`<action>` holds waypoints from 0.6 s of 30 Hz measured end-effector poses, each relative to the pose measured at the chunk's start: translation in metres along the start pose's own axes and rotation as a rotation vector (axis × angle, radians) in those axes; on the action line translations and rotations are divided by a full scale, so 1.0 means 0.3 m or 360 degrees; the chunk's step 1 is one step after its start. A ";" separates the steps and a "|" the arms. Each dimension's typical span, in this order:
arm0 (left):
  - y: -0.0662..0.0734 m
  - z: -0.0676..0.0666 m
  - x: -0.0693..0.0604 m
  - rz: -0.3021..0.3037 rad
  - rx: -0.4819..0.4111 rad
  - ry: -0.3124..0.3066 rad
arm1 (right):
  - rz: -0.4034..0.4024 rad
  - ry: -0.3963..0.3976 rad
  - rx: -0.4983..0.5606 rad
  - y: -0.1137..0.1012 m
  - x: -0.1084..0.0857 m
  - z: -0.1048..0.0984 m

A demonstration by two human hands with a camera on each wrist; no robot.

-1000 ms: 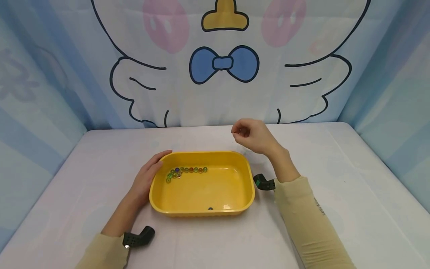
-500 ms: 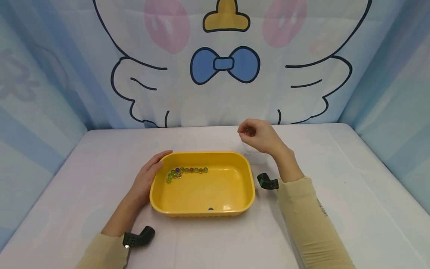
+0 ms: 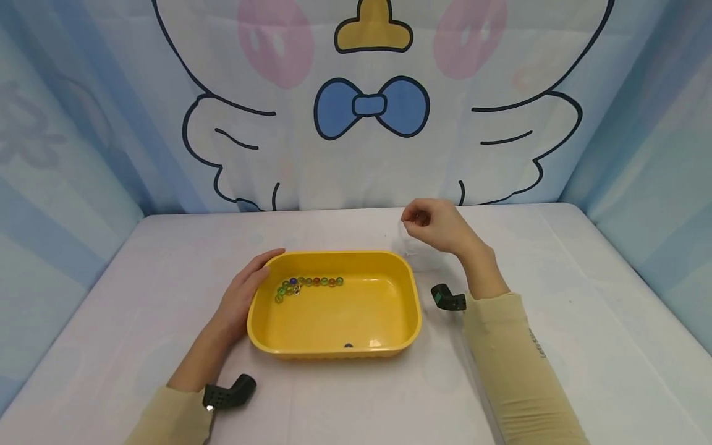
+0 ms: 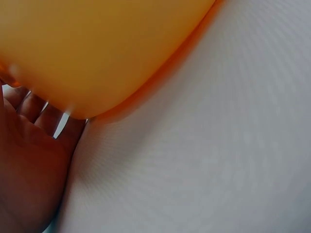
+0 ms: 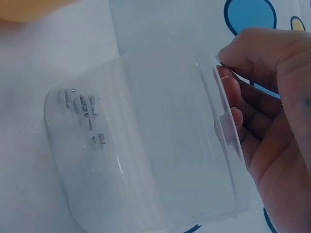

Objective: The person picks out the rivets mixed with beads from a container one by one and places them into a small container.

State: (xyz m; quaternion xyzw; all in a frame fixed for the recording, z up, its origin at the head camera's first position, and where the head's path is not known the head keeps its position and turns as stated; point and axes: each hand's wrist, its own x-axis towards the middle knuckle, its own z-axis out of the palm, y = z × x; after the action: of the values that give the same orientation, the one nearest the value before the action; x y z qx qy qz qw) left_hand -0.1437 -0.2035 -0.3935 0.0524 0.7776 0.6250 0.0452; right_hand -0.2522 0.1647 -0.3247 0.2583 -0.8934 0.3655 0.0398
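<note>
A yellow tray (image 3: 334, 315) stands on the table, with several coloured marbles (image 3: 316, 281) at its back left and a dark blue one (image 3: 348, 345) near the front wall. My left hand (image 3: 239, 296) rests against the tray's left end; the left wrist view shows its fingers (image 4: 49, 119) lying along the tray's outer wall (image 4: 97, 58). Behind the tray's right corner, my right hand (image 3: 442, 228) is raised, its thumb and fingers pinching the rim of a clear plastic container (image 5: 165, 131), with the hand (image 5: 286, 145) at the right in the right wrist view.
A white cloth (image 3: 556, 296) covers the table. At its back edge hangs a printed curtain (image 3: 372, 167), with blue cloth panels (image 3: 61, 185) at both sides. Each wrist wears a black device, the left one (image 3: 230, 394) in front of the tray, the right one (image 3: 448, 298) beside it.
My right hand has moved to the right, away from the tray, with the clear container. The left hand, tray and marbles look the same.
</note>
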 end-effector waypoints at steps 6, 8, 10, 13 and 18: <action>0.000 0.001 0.002 0.0001 -0.0020 -0.0004 | 0.0082 -0.0010 -0.0026 0.013 0.000 -0.003; 0.000 0.000 0.001 -0.0001 -0.0020 -0.0004 | 0.0107 -0.0016 -0.0039 0.016 -0.001 -0.007; -0.001 0.000 0.002 -0.0004 -0.0023 -0.0006 | 0.0121 -0.0017 -0.0053 0.018 -0.003 -0.011; -0.003 -0.001 0.002 -0.0010 -0.0025 -0.0007 | 0.0121 -0.0010 -0.0078 0.020 -0.005 -0.015; -0.004 -0.002 0.002 -0.0015 -0.0039 -0.0007 | 0.0125 -0.0009 -0.0085 0.023 -0.008 -0.019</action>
State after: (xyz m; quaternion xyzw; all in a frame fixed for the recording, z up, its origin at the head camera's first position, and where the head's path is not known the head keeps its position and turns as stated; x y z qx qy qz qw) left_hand -0.1444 -0.2043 -0.3946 0.0496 0.7699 0.6342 0.0506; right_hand -0.2541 0.1738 -0.3256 0.2228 -0.9124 0.3420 0.0296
